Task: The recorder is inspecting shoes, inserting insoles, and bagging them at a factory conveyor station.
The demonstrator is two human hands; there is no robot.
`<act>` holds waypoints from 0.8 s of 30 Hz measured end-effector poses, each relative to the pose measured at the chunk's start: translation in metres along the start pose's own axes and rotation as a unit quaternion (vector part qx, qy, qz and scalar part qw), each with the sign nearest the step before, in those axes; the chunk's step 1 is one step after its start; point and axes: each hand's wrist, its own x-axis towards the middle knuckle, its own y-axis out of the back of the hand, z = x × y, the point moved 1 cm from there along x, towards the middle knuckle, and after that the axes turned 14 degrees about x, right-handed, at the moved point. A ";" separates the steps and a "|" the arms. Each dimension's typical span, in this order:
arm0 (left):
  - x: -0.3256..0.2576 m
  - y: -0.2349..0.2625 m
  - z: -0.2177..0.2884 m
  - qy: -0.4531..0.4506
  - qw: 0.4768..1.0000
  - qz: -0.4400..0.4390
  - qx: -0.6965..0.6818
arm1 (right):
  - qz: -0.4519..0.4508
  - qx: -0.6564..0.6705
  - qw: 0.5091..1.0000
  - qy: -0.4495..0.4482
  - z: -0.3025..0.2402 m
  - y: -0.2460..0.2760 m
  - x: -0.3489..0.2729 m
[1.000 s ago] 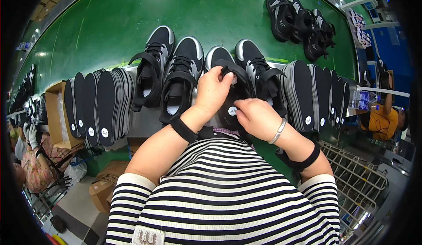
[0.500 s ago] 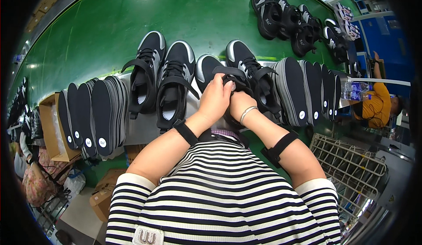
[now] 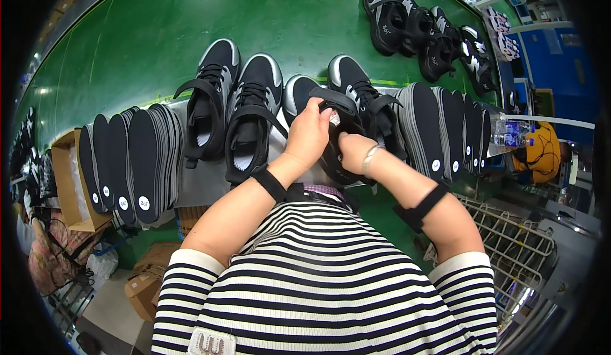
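In front of me, both hands are on a black sneaker (image 3: pixel 297 92) with a silver toe. My left hand (image 3: pixel 308 133) pinches its raised tongue and strap, where a white label shows on the inside. At the opening, my right hand (image 3: pixel 358 154) is closed on the right side of the collar, with its fingertips partly hidden inside. Close on the right stands another sneaker (image 3: pixel 350 78), toe pointing away. Two more, an outer left sneaker (image 3: pixel 207 116) and an inner left sneaker (image 3: pixel 252 113), stand beside my left hand with straps across their openings.
Black insoles stand in stacks on the left (image 3: pixel 149 164) and right (image 3: pixel 420 126). Several finished-looking sneakers (image 3: pixel 385 24) sit on the green surface (image 3: pixel 146 43) at far right. An open carton (image 3: pixel 69 177), a wire rack (image 3: pixel 509 240) and a person in orange (image 3: pixel 544 157) flank me.
My right hand has shifted slightly right and away from my left. The sneaker's opening is spread wider, so the tongue label shows. At right, the person's raised arm has gone from view.
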 end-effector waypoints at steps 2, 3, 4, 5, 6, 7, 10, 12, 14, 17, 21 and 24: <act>0.001 0.003 -0.005 0.013 1.000 -0.003 -0.016 | -0.004 0.222 0.974 -0.037 -0.003 0.026 -0.019; 0.000 0.003 -0.005 0.023 0.999 -0.013 -0.026 | -0.027 0.387 0.915 -0.115 -0.008 0.040 -0.033; 0.000 0.003 -0.005 0.033 0.999 -0.023 -0.035 | -0.030 0.384 0.916 -0.115 -0.003 0.038 -0.035; 0.000 0.002 -0.006 0.036 0.999 -0.021 -0.035 | 0.022 0.374 0.927 0.002 0.001 0.034 -0.036; 0.001 0.002 -0.004 0.045 0.997 -0.024 -0.061 | 0.077 0.359 0.923 0.118 0.005 0.030 -0.038; 0.003 0.000 -0.002 0.052 0.994 -0.030 -0.087 | 0.131 0.113 0.960 0.222 -0.001 0.025 -0.034; 0.003 0.002 0.000 0.015 0.997 0.005 -0.071 | 0.040 -0.067 0.984 0.159 -0.013 0.000 0.004; 0.004 0.004 -0.004 0.004 0.995 0.021 -0.094 | -0.069 -0.067 0.993 0.066 -0.024 0.006 0.033; 0.003 0.008 0.007 0.000 0.997 0.026 -0.073 | 0.045 0.061 0.996 0.057 0.009 -0.044 0.101; 0.002 0.006 0.002 0.000 0.998 0.057 -0.036 | 0.118 0.145 0.981 0.051 0.004 -0.055 0.131; -0.002 0.000 0.000 -0.077 0.990 0.112 0.048 | 0.093 0.125 0.987 0.046 -0.007 -0.045 0.119; -0.001 -0.003 -0.005 -0.129 0.974 0.143 0.118 | 0.084 0.124 0.987 0.057 -0.006 -0.043 0.113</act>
